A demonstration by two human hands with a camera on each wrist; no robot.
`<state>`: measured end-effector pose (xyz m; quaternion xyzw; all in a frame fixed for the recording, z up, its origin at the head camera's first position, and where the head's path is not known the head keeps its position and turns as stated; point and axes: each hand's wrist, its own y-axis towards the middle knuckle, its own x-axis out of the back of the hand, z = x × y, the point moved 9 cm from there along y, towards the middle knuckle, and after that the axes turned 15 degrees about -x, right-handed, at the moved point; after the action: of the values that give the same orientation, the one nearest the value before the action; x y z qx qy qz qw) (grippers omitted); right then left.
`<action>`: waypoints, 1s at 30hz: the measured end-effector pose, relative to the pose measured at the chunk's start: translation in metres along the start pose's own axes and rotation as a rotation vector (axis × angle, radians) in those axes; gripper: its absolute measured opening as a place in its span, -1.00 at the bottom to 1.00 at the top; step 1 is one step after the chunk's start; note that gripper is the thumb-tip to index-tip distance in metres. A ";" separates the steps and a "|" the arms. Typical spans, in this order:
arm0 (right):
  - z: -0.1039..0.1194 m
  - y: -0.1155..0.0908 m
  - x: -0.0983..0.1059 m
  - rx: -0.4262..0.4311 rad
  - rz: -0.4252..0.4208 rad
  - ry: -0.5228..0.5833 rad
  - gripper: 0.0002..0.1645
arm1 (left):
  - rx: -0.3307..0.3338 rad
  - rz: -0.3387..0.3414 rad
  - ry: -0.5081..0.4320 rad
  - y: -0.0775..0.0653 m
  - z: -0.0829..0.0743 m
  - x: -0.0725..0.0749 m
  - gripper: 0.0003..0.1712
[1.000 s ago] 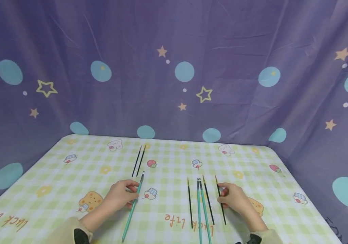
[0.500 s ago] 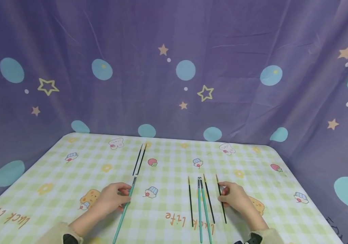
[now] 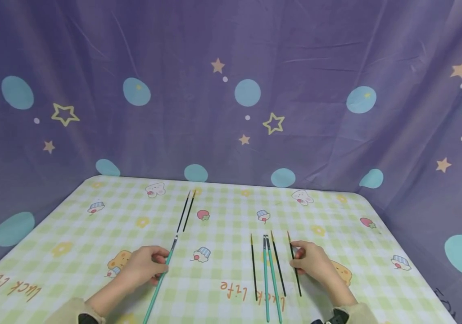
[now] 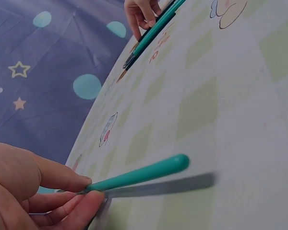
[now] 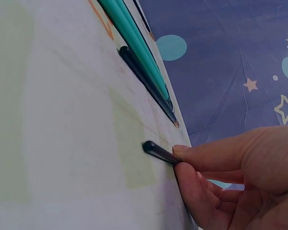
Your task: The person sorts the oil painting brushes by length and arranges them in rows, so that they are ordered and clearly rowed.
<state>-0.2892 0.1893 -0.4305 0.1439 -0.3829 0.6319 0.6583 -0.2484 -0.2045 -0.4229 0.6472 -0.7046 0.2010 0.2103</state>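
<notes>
My left hand (image 3: 146, 266) pinches a teal-handled paintbrush (image 3: 156, 288) between thumb and fingers, its bristle end pointing away from me. In the left wrist view the rounded handle end (image 4: 175, 164) sticks out past the fingertips over its shadow. My right hand (image 3: 313, 261) pinches a thin black paintbrush (image 3: 297, 279) at the right of the row; its handle end shows in the right wrist view. Left of it lie two teal paintbrushes (image 3: 266, 283) between two black ones, a left black paintbrush (image 3: 253, 270) and a right black paintbrush (image 3: 278, 265).
Two thin black paintbrushes (image 3: 183, 213) lie side by side farther back, beyond the left hand's brush tip. A green-and-white checked cloth (image 3: 215, 297) with printed cartoons covers the table. A purple curtain (image 3: 174, 126) hangs behind and along the sides.
My left hand has moved left and slightly toward me with its teal paintbrush. The right hand and its black paintbrush have stayed nearly in place.
</notes>
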 end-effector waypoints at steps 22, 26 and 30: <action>0.000 -0.001 -0.001 0.003 0.008 -0.007 -0.36 | 0.012 -0.023 0.059 0.002 0.002 0.002 -0.63; -0.001 0.000 -0.001 0.000 0.005 -0.009 -0.36 | 0.021 -0.029 0.055 0.002 0.003 0.001 -0.62; 0.000 0.001 -0.001 -0.006 0.004 -0.016 -0.36 | 0.023 -0.030 0.048 0.003 0.003 0.002 -0.61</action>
<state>-0.2897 0.1889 -0.4313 0.1464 -0.3904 0.6307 0.6545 -0.2515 -0.2077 -0.4244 0.6552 -0.6871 0.2214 0.2227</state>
